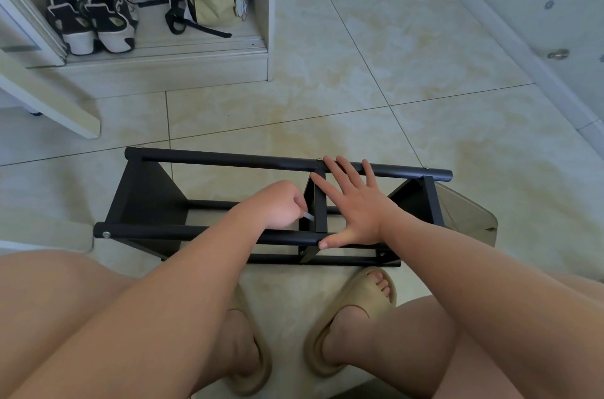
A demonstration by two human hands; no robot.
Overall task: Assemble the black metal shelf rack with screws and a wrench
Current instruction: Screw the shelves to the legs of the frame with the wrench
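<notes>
Over the tubular black rack (228, 159), left hand (281, 204) pinches a wrench (308, 216), right hand (356, 205) splayed.

Matt black metal rack (228, 159), glossy tiles (408, 71)

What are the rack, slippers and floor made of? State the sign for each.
Rack: likely metal, matte black coat; round tubes, silver screw heads.
Slippers: probably soft foam; thick, matte beige.
Floor: glossy ceramic-looking tile; grout lines, reflections.

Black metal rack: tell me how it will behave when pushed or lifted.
The rack is probably stiff: tubes bolted to side panels. Likely slides on the glossy tiles, perhaps why the right hand braces it. Open frame suggests fairly light.
</notes>
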